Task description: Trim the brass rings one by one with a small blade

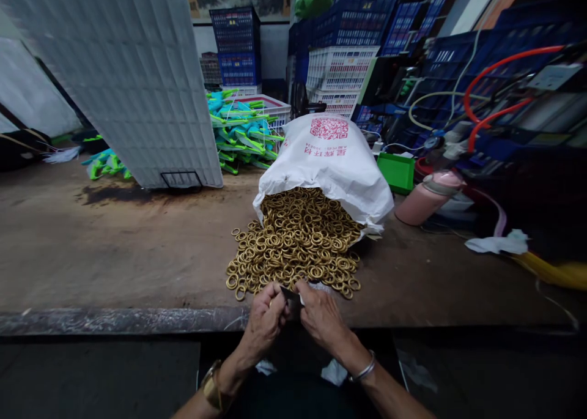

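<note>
A heap of brass rings (293, 248) spills from a white sack (330, 162) lying on its side on the brown worktable (114, 248). My left hand (265, 318) and my right hand (321, 315) meet at the table's near edge, just in front of the heap. Both are closed in a pinch on a small dark flat piece (290, 296) held between them; what it is stays unclear. A gold watch sits on my left wrist, a silver bangle on my right.
A tall white crate (132, 76) stands at the back left. Green and blue plastic parts (238, 131) pile behind it. Stacked blue and white crates (343, 52) fill the back. A green box (397, 172), a pink cylinder (424, 202) and red hoses (499, 88) lie right.
</note>
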Tool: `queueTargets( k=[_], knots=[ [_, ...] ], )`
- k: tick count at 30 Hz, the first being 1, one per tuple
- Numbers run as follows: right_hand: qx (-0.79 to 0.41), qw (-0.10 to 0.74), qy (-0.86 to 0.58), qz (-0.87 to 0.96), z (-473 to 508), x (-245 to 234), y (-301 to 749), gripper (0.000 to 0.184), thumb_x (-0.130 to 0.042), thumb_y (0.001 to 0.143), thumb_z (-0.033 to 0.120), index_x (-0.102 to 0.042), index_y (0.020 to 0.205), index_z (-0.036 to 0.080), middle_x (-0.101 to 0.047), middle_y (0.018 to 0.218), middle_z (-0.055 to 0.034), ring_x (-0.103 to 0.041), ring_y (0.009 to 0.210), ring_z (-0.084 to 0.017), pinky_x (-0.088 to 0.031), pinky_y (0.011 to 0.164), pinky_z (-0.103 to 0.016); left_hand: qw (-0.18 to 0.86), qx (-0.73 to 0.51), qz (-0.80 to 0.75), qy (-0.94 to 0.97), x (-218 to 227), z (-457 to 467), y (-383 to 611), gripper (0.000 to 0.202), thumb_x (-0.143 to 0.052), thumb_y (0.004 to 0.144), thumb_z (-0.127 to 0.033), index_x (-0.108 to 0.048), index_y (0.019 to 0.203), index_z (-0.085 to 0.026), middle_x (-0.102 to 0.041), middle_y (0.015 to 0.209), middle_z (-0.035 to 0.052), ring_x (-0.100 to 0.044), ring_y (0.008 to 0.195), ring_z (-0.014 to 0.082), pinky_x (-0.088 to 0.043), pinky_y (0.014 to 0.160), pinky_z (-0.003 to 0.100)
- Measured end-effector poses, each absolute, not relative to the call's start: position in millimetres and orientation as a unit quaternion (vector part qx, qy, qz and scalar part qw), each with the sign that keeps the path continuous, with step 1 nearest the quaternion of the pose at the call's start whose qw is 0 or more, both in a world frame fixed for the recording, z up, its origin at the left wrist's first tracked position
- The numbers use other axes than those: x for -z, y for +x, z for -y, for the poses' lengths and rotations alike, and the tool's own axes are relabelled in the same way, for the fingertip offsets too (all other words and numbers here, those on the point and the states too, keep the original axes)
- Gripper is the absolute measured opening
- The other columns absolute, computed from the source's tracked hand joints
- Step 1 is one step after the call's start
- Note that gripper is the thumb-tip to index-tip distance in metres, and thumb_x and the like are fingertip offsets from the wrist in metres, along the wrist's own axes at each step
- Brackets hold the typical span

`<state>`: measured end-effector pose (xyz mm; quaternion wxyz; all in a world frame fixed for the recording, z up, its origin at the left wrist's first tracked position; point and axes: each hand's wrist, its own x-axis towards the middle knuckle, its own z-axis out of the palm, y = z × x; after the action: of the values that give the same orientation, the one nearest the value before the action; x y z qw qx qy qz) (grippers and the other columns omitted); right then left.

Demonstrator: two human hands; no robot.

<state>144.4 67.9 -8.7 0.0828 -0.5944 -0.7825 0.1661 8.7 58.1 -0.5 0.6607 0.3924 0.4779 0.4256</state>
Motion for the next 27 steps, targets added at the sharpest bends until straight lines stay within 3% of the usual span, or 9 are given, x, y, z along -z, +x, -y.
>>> queueTargets(
  k=[9,17,22,25,27],
  knots=[
    [-0.111,0.038,-0.688,0.716,-78.4,16.2,158.3,0.023,-0.038,0.074,0.003,-0.052,0.087,0.017,-0.064,0.068,-0.0055,-0.056,0.059,-0.015,-0.02,0.052,-0.026,0.733,-0.383,-0.446,0.344,-6.8,-42.4,-3.0,0.031,-0.056,0.073,-0.048,-0.047,0.073,-0.018,-0.045,0.05,-0.0071,-0.034,0.036,0.003,-0.02,0.035,0.013],
    [-0.158,0.18,-0.647,0.724,-76.6,35.3,167.1,0.022,-0.041,0.077,0.013,-0.052,0.095,0.019,-0.065,0.075,-0.0021,-0.059,0.069,-0.016,-0.032,0.059,-0.022,0.765,-0.45,-0.399,0.23,2.7,-52.2,-9.3,0.03,-0.061,0.071,-0.041,-0.046,0.075,-0.016,-0.057,0.071,0.0003,-0.045,0.046,0.005,-0.027,0.034,0.013],
    [-0.138,0.15,-0.648,0.734,-75.7,35.5,152.6,0.028,-0.045,0.079,0.019,-0.048,0.107,0.02,-0.066,0.082,-0.0029,-0.06,0.07,-0.016,-0.031,0.058,-0.022,0.775,-0.459,-0.386,0.202,5.5,-53.9,-11.8,0.022,-0.058,0.074,-0.033,-0.049,0.085,-0.017,-0.057,0.068,0.0004,-0.047,0.046,0.0071,-0.03,0.035,0.015],
    [-0.125,0.126,-0.642,0.746,-78.5,33.5,149.0,0.024,-0.046,0.077,0.014,-0.05,0.1,0.021,-0.065,0.082,-0.0019,-0.059,0.071,-0.015,-0.03,0.058,-0.022,0.797,-0.452,-0.364,0.164,7.1,-54.7,-14.6,0.022,-0.057,0.074,-0.032,-0.052,0.09,-0.017,-0.055,0.067,-0.0003,-0.049,0.048,0.0077,-0.031,0.036,0.015],
    [-0.125,0.117,-0.649,0.741,-79.9,32.6,148.7,0.021,-0.046,0.077,0.013,-0.052,0.095,0.021,-0.064,0.079,-0.0013,-0.059,0.07,-0.014,-0.029,0.058,-0.022,0.812,-0.447,-0.346,0.141,10.2,-55.1,-16.4,0.018,-0.056,0.075,-0.032,-0.054,0.082,-0.015,-0.054,0.067,0.0,-0.049,0.051,0.0074,-0.032,0.038,0.015]
  ],
)
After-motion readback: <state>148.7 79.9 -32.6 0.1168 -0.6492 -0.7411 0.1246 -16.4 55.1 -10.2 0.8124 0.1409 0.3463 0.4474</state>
